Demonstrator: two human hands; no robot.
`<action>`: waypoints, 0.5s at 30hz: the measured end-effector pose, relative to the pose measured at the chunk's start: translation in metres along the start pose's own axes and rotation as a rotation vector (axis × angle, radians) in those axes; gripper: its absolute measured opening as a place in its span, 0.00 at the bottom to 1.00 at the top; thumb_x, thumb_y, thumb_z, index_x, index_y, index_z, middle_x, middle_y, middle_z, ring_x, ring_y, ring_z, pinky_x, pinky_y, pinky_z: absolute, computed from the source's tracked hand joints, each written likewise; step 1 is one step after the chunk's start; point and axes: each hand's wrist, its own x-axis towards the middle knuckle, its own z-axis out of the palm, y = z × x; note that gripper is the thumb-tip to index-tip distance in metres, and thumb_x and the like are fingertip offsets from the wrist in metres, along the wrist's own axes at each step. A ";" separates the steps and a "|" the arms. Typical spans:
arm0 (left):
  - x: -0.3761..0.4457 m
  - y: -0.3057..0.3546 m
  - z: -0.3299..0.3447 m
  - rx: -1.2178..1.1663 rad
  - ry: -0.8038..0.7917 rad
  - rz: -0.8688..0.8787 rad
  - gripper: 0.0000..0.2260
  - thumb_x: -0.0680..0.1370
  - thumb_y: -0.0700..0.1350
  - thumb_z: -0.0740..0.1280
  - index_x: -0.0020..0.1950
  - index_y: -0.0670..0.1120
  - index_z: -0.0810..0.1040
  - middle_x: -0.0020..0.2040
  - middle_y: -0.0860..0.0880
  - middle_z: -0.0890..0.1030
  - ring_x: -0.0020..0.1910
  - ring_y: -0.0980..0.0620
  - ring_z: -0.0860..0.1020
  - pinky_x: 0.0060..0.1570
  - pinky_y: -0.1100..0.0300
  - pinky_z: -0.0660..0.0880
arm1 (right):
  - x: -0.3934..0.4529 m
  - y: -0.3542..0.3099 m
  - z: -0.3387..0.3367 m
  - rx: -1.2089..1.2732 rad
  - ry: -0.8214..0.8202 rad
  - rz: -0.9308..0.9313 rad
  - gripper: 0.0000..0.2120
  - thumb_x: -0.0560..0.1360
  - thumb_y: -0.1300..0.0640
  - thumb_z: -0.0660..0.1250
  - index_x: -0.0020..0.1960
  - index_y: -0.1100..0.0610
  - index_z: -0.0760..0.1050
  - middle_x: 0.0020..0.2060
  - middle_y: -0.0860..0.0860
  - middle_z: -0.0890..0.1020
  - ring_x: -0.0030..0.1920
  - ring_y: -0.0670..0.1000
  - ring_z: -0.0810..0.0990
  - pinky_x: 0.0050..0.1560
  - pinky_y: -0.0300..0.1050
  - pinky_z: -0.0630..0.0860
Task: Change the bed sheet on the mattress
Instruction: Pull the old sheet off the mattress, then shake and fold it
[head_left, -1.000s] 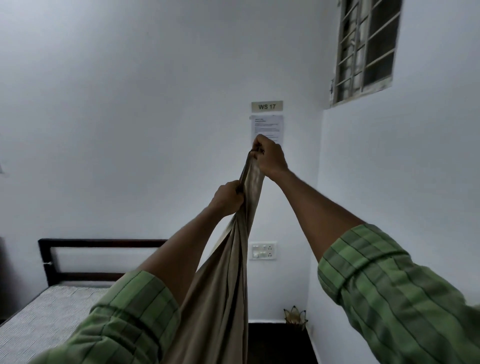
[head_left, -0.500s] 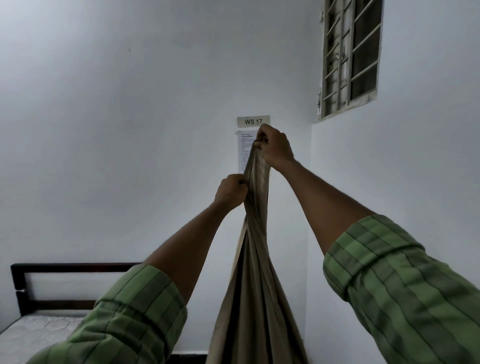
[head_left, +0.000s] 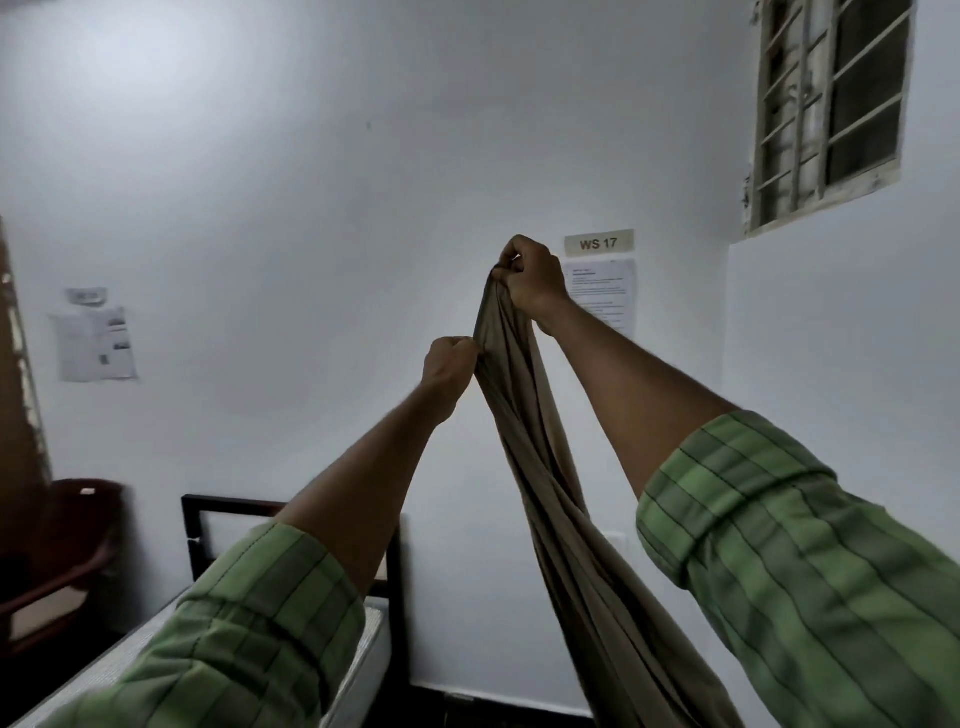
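Observation:
A beige bed sheet (head_left: 550, 519) hangs bunched in a long twisted strand from both raised hands down past the bottom of the frame. My right hand (head_left: 530, 278) grips its top end, held high in front of the wall. Lower and to the left, my left hand (head_left: 449, 366) is closed on the sheet's edge. The bare white mattress (head_left: 371, 654) lies at lower left, mostly hidden behind my left sleeve, on a dark bed frame with a headboard (head_left: 228, 506) against the wall.
A dark red plastic chair (head_left: 67, 551) stands left of the bed. The white back wall carries a "WS 17" sign (head_left: 599, 242) and papers (head_left: 96, 343). A barred window (head_left: 831, 104) sits high on the right wall, which comes close on my right.
The view has swung left, bringing the chair and the left wall papers into sight. Both hands still hold the sheet high, and the hanging strand looks more twisted.

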 end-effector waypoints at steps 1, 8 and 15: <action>-0.002 0.000 -0.010 0.008 0.005 -0.002 0.07 0.71 0.45 0.59 0.42 0.45 0.76 0.39 0.44 0.73 0.39 0.48 0.69 0.39 0.53 0.65 | -0.001 -0.005 0.006 -0.018 -0.001 -0.003 0.06 0.75 0.62 0.72 0.45 0.54 0.76 0.33 0.45 0.79 0.38 0.50 0.77 0.39 0.42 0.68; -0.008 0.000 -0.066 0.205 -0.031 0.050 0.09 0.75 0.46 0.71 0.41 0.41 0.85 0.37 0.47 0.80 0.35 0.51 0.76 0.33 0.61 0.71 | -0.012 -0.034 0.044 0.042 0.013 0.027 0.05 0.76 0.64 0.70 0.46 0.55 0.76 0.34 0.46 0.81 0.41 0.51 0.80 0.44 0.48 0.76; -0.036 -0.045 -0.096 0.770 -0.293 0.022 0.14 0.74 0.49 0.70 0.51 0.39 0.81 0.50 0.43 0.82 0.49 0.45 0.82 0.46 0.52 0.82 | -0.034 -0.053 0.074 0.373 0.012 0.128 0.08 0.75 0.63 0.72 0.43 0.52 0.76 0.43 0.53 0.85 0.44 0.52 0.83 0.46 0.46 0.80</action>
